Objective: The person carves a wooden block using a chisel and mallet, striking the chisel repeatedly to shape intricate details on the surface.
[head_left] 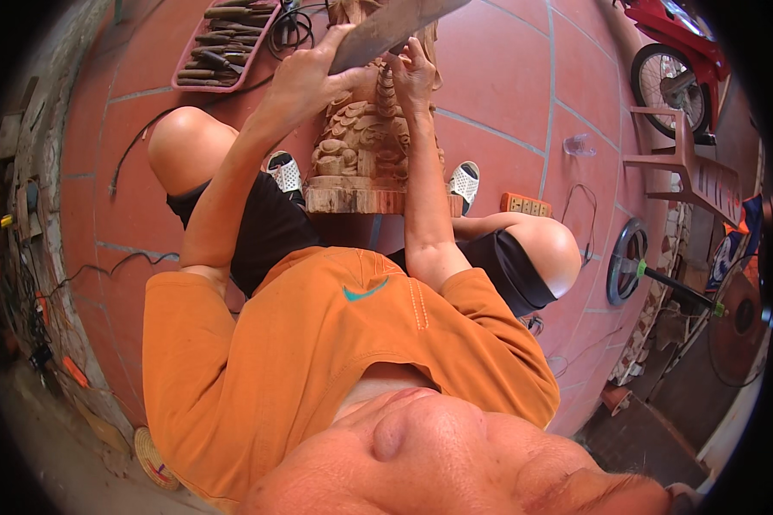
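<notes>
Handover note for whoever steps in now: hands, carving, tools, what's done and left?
Left hand: grip shut on a flat wooden mallet, raised over the carving.
Right hand: on the top of the wooden carving; a chisel in it cannot be seen.
Carving stands upright on the tile floor between the feet.
Tray of chisels lies beyond the left knee.
Done: lower part carved in detail.
Left: the top, under the hands.

Carved statue (365, 146): pale raw wood, rough-cut, matt. Floor tiles (507, 77): smooth terracotta. Shirt (318, 343): orange cloth.
</notes>
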Tool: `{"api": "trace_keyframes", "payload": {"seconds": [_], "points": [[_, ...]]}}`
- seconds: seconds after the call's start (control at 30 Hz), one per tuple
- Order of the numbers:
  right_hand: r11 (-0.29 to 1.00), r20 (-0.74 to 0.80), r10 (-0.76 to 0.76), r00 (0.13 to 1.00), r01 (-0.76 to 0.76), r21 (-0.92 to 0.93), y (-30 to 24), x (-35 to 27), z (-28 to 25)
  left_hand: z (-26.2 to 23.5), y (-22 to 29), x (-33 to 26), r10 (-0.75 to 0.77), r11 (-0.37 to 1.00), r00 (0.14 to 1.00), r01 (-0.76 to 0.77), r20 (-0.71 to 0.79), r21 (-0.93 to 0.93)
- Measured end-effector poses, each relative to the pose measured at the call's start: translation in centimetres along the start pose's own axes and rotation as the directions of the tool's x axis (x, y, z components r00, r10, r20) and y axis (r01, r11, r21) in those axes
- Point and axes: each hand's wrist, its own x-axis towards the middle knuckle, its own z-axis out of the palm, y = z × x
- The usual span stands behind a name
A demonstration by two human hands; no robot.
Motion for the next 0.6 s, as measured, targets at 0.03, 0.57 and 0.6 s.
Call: {"api": "trace_keyframes", "payload": {"seconds": [0.03,0.57,0.6], "points": [[1.000,-0.005,-0.011,1.000,0.011,-0.025,0.1,0.0,-0.1,0.1,-0.1,0.1,-0.038,0.995,0.997,0.031,0.070,0.099],[1.000,0.028,-0.023,0.999,0.023,-0.005,0.9,0.5,-0.5,0.6,-1.2,-0.1,-0.002,0.999,1.000,0.002,0.012,0.041],[0.999,0.038,-0.014,0.999,0.012,0.042,0.6,0.5,-0.7,0.5,-1.2,-0.1,0.002,1.000,1.000,-0.001,-0.013,0.026]]}}
